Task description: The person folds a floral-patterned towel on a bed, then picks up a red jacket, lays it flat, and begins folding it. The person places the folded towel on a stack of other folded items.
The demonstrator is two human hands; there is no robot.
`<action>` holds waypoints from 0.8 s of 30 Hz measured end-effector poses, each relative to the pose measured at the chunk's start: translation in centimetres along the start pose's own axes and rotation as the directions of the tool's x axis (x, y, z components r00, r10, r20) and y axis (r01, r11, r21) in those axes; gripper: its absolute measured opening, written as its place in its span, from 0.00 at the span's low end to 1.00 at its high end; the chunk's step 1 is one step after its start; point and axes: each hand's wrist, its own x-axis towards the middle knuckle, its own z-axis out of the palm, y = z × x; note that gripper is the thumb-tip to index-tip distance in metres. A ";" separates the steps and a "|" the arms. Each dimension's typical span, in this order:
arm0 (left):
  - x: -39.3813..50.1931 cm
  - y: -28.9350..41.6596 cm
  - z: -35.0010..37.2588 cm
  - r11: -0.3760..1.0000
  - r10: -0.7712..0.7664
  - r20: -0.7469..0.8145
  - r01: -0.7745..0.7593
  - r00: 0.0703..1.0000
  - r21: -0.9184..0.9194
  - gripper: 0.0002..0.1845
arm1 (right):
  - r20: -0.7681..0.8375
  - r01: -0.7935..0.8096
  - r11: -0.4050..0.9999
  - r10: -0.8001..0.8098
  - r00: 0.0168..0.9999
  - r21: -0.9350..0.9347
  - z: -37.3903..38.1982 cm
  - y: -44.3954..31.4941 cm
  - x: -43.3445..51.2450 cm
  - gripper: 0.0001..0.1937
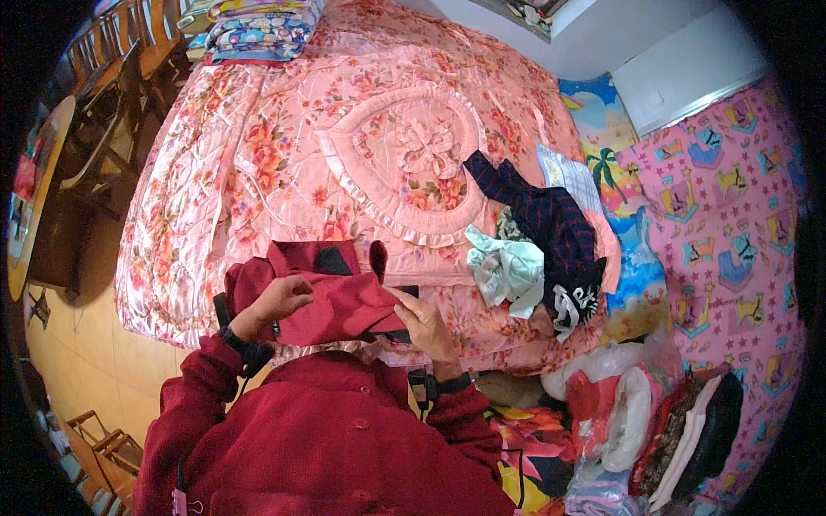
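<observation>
A dark red garment with black parts lies bunched at the near edge of a bed covered by a pink floral quilt. My left hand rests over its left part, fingers curled and apart; whether they touch the cloth is unclear. On the right, my right hand pinches the garment's edge between thumb and fingers. A narrow dark red strip of cloth stands up behind it. Further right on the quilt lie a crumpled mint-green cloth and a dark striped garment.
Folded floral bedding is stacked at the bed's far left corner. Wooden chairs and a table stand at the left. Plastic-wrapped items and more clothes lie at the lower right, beside a pink patterned cloth.
</observation>
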 end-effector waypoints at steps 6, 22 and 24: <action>3.1 5.2 1.6 0.936 0.005 0.460 0.157 0.888 -0.314 0.09 | -0.129 -0.046 0.999 0.047 0.991 0.008 -0.7 -0.7 -0.7 0.20; -7.9 -14.4 -2.5 0.855 0.057 -0.806 0.388 0.589 0.345 0.20 | -0.778 0.027 0.939 0.269 0.567 0.344 -10.4 9.5 -6.9 0.26; -9.8 -16.8 -1.8 0.785 -0.102 -0.813 0.548 0.573 0.288 0.18 | -0.874 -0.095 0.926 0.376 0.309 0.365 -12.3 12.5 -8.3 0.29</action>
